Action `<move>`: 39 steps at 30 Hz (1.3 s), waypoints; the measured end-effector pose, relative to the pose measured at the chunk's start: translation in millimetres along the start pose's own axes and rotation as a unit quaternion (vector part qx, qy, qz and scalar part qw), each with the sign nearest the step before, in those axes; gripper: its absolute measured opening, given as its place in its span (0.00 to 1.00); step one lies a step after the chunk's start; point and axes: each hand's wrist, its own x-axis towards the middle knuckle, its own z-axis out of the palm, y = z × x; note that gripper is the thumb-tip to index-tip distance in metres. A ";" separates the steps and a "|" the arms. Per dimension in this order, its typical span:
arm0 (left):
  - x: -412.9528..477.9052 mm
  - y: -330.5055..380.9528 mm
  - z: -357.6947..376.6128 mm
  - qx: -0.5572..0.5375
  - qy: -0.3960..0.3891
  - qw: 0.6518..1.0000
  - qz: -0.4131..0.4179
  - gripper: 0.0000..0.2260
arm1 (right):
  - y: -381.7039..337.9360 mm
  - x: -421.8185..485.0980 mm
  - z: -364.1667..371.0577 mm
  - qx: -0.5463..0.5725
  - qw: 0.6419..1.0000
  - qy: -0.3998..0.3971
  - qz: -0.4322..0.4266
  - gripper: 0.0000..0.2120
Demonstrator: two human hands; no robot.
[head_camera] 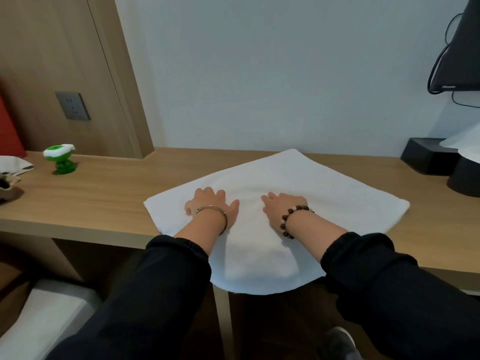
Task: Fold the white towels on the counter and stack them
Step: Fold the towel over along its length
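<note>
A white towel (pixel 324 188) lies spread flat on the wooden counter (pixel 104 193), its near part hanging over the front edge. My left hand (pixel 211 203) presses flat on the towel left of centre, fingers straight and spread, a metal bangle on the wrist. My right hand (pixel 283 205) presses flat on the towel just right of centre, a beaded bracelet on the wrist. Both hands lie palm down, a short gap between them. No second towel shows on the counter.
A green and white gadget (pixel 61 158) stands at the counter's left. Black boxes (pixel 428 157) with white paper sit at the far right, under a dark screen (pixel 459 48) with cables. A white cushioned stool (pixel 39 318) is at lower left.
</note>
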 end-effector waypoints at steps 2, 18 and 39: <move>-5.9 4.4 -7.1 0.016 0.002 1.000 0.003 0.29 | 6.4 12.2 -3.4 -0.003 0.999 -0.029 0.024 0.34; 5.4 1.0 16.2 -0.060 -0.027 0.980 0.190 0.23 | 60.8 8.8 19.0 0.133 0.986 -0.051 -0.089 0.27; 12.3 3.4 32.2 -0.075 -0.007 0.996 0.038 0.27 | 113.4 28.2 46.7 0.148 0.969 0.052 0.191 0.28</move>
